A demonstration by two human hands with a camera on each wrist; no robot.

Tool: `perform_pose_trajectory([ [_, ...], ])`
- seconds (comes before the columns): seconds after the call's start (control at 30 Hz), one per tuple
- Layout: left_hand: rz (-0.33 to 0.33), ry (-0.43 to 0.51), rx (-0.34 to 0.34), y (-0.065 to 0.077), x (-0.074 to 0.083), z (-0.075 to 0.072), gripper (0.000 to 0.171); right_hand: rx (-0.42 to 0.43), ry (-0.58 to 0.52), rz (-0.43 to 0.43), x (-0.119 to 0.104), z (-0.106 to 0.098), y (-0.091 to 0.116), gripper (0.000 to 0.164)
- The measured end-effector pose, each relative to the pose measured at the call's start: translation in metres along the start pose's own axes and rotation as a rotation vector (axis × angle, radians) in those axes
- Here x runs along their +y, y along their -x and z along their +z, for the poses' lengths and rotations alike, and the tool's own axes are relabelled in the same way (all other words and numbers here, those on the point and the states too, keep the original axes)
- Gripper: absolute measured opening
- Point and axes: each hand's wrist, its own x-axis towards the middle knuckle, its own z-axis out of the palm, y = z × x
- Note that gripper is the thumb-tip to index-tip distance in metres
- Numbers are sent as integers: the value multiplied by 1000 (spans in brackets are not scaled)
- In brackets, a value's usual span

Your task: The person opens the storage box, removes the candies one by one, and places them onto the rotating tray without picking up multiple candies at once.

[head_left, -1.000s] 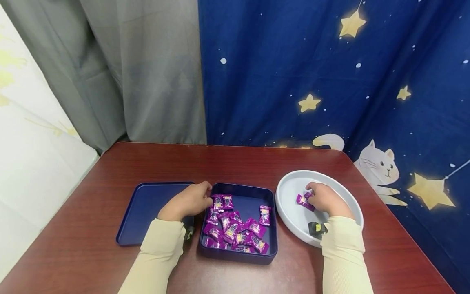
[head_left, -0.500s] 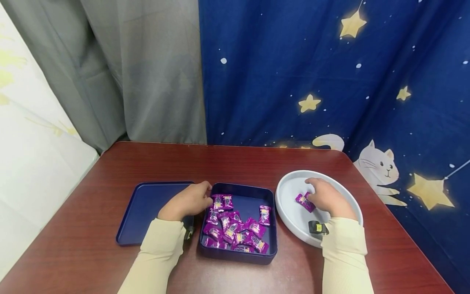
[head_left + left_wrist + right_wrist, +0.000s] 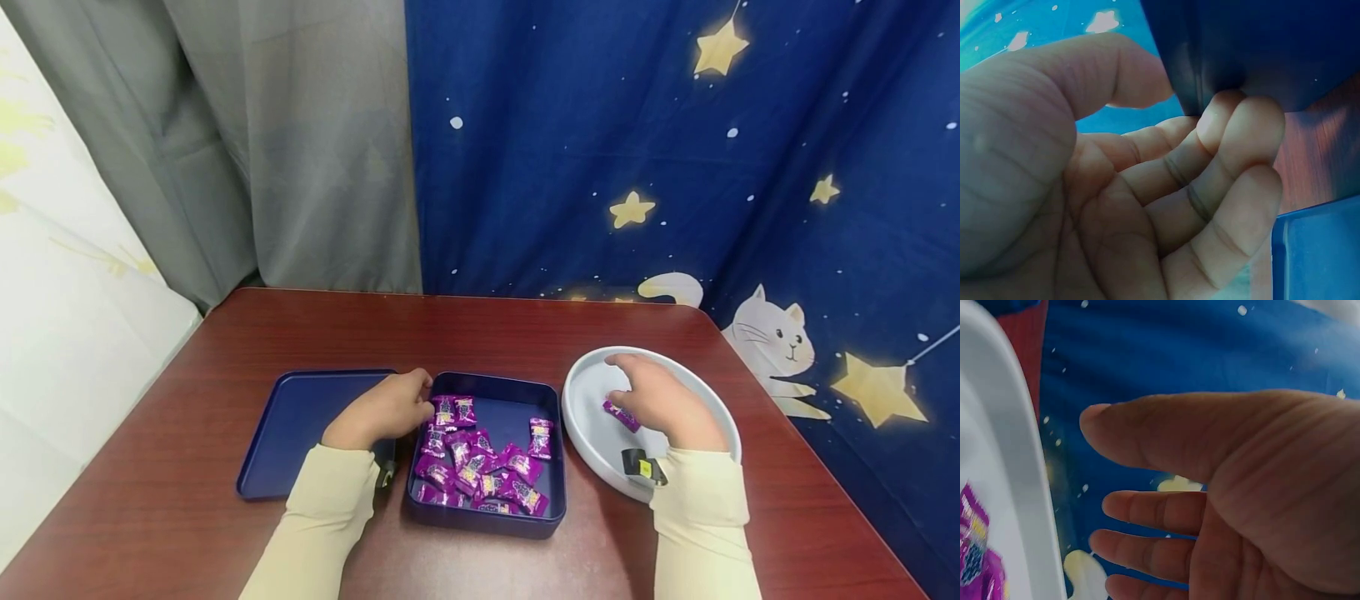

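Note:
A navy square box (image 3: 480,521) holds many small purple-wrapped candies (image 3: 480,467). My left hand (image 3: 384,412) is at the box's left rim, its curled fingers against the outer wall and its thumb at the edge, gripping it. Over a round white tray (image 3: 592,450), my right hand (image 3: 662,404) hovers with thumb and fingers spread and nothing between them. Purple candies (image 3: 974,562) lie on the tray just below it; in the head view, the hand partly hides a candy (image 3: 621,415).
Left of the box lies a flat navy lid (image 3: 273,450), partly under the left forearm. All stand on a reddish-brown wooden table (image 3: 480,333). Behind it hang a grey curtain (image 3: 337,167) and a blue starry curtain (image 3: 540,167).
My right hand has lifted off the candies on the tray and shifted slightly left, its fingers spreading apart. The left hand and the box have stayed in place.

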Motion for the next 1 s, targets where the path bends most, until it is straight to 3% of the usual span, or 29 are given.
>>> perform_pose_trajectory([
  [0.2, -3, 1, 4, -1, -1, 1, 38, 8, 18, -37, -19, -2, 4, 54],
  [0.4, -4, -7, 5, -1, -1, 1, 38, 35, 39, -127, -38, 1, 5, 52],
  [0.73, 0, -6, 1, -1, -2, 3, 39, -19, 40, -149, -69, 11, 6, 54],
  [1.0, 10, -12, 12, -1, -2, 1, 37, -54, 20, -231, -83, 26, -5, 51],
])
